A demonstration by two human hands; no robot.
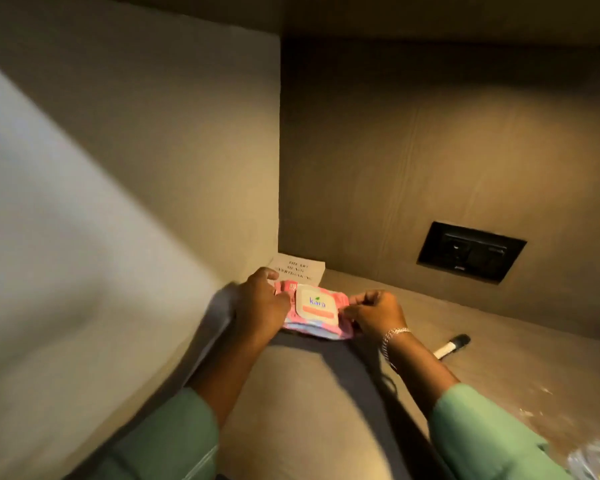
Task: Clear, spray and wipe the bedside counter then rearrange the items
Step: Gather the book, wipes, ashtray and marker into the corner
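Observation:
A pink pack of wet wipes (317, 315) with a pale lid lies near the back left corner of the brown bedside counter (520, 362). My left hand (262, 304) grips the pack's left end and my right hand (374, 311) pinches its right end. Behind the pack a white book (300, 268) with black lettering lies flat in the corner. A pen-like stick (451, 345), white with a black end, lies on the counter to the right of my right wrist.
A black socket plate (470, 251) is set in the back wall. A pale side wall (153, 202) rises on the left. Crumpled clear plastic (596, 460) sits at the bottom right corner. Light specks dot the counter at right.

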